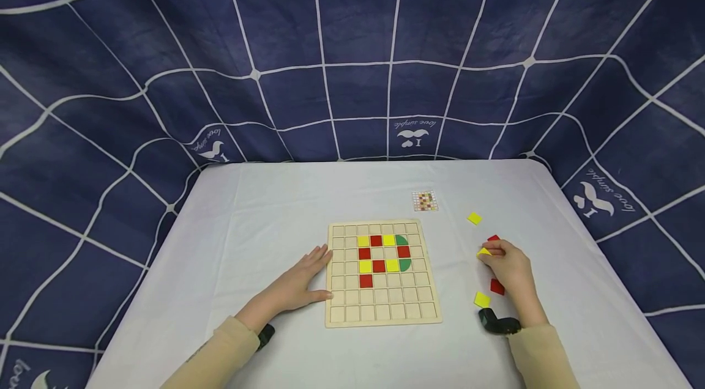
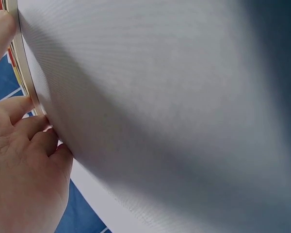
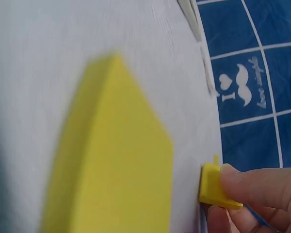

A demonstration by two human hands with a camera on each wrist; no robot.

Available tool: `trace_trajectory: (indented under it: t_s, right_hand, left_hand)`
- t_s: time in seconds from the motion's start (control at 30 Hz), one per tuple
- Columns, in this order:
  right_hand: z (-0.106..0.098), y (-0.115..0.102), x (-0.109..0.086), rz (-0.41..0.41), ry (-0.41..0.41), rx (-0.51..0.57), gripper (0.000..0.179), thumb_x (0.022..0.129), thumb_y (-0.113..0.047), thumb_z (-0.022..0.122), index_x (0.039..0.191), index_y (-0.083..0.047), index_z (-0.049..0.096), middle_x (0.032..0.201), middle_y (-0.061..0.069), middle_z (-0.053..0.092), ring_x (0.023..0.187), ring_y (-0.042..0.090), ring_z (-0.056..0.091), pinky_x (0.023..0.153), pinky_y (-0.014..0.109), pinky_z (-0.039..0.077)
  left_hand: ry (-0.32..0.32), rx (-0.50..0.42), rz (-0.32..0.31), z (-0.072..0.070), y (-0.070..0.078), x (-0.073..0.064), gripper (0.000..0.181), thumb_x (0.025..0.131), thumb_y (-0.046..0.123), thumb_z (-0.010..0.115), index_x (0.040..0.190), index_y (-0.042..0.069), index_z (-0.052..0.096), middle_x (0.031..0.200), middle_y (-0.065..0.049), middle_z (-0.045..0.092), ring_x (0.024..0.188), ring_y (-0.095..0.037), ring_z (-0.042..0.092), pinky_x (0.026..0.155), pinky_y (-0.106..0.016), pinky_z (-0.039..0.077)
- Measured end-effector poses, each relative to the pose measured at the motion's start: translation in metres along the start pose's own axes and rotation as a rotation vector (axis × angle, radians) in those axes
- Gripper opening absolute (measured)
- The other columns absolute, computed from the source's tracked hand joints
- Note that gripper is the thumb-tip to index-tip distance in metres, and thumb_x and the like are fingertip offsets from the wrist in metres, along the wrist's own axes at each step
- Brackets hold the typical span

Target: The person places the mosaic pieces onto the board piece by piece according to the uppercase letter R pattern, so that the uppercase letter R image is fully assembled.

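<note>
Pinched a yellow tile [image 3: 211, 187] in the right hand [image 1: 511, 266], right of the board [image 1: 390, 297]; rested the spread left hand [image 1: 296, 284] against the board's left edge. Judged the tile light and stiff, best taken by opposite edges.

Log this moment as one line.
left hand: touching board | right hand: pinching yellow tile | board: partly filled
</note>
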State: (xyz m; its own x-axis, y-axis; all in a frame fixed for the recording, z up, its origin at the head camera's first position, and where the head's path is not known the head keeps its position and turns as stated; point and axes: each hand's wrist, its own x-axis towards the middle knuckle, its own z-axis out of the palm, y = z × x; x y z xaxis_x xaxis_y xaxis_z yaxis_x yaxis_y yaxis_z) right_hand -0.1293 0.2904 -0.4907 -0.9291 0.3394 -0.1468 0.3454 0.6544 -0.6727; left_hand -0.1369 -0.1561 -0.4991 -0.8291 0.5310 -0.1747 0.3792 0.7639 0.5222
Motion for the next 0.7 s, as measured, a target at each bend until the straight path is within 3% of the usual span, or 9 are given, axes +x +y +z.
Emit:
trace_trajectory:
  t_s: [0.1,0.2,0.7]
  right_hand:
    - [0.001,-0.005,-0.005,-0.030,0.009,0.019,0.028,0.090,-0.018,0.070,0.113,-0.003,0.068,0.101,0.013,0.071,0.078,0.006,0.061,0.065,0.018,0.045]
    - [0.005,-0.012,-0.010,-0.061,-0.006,0.034,0.026,0.089,-0.019,0.072,0.111,-0.005,0.071,0.099,0.011,0.073,0.077,0.004,0.062,0.067,0.017,0.046]
    - [0.062,-0.061,-0.041,-0.116,-0.194,0.235,0.019,0.085,-0.013,0.077,0.101,-0.006,0.072,0.086,0.003,0.071,0.074,0.011,0.064,0.064,0.017,0.051]
  left_hand:
    - [-0.001,0.003,0.002,0.000,0.000,0.000,0.091,0.086,0.046,0.073,0.155,0.006,0.028,0.164,-0.013,0.019,0.153,-0.031,0.015,0.124,-0.048,0.019]
    - [-0.003,0.001,0.001,-0.001,0.001,0.000,0.091,0.086,0.045,0.073,0.155,0.006,0.028,0.164,-0.013,0.019,0.153,-0.031,0.015,0.124,-0.048,0.018]
    - [-0.003,0.005,-0.009,0.000,0.001,0.001,0.091,0.086,0.045,0.073,0.155,0.006,0.029,0.164,-0.012,0.019,0.153,-0.030,0.015,0.124,-0.048,0.019]
